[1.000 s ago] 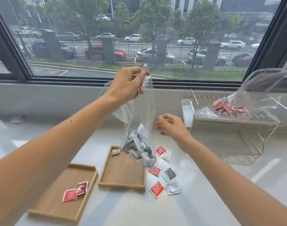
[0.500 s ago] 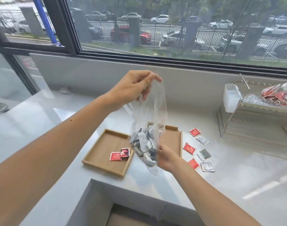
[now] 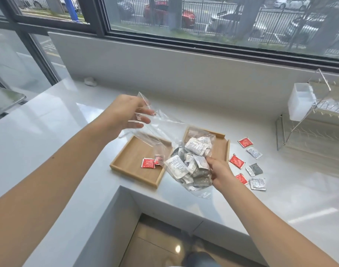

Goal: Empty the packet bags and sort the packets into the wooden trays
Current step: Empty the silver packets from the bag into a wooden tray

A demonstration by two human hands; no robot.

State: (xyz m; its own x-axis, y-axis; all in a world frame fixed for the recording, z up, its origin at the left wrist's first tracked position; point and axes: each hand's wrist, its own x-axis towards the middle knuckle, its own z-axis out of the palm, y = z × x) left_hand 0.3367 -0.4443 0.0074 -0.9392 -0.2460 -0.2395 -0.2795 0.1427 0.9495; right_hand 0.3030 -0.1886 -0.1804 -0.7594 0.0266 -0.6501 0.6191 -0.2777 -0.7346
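Left hand [image 3: 126,112]: fingers nearly straight, pinching mouth of clear plastic bag [image 3: 162,130].
Bag axis: mouth upper left, loaded end lower right, held above two wooden trays [image 3: 130,160].
Right hand [image 3: 220,171]: curled under grey-and-white packets [image 3: 193,160], gripping bag bottom.

Left hand [image 3: 126,115] pinches packet bag [image 3: 185,163] top; right hand [image 3: 221,173] grips bottom.

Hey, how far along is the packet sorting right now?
Done: two red packets lie in the left tray. In hand: the left hand and right hand grip the bag, not yet emptied. Left: the bagged packets, plus six loose packets on the counter.
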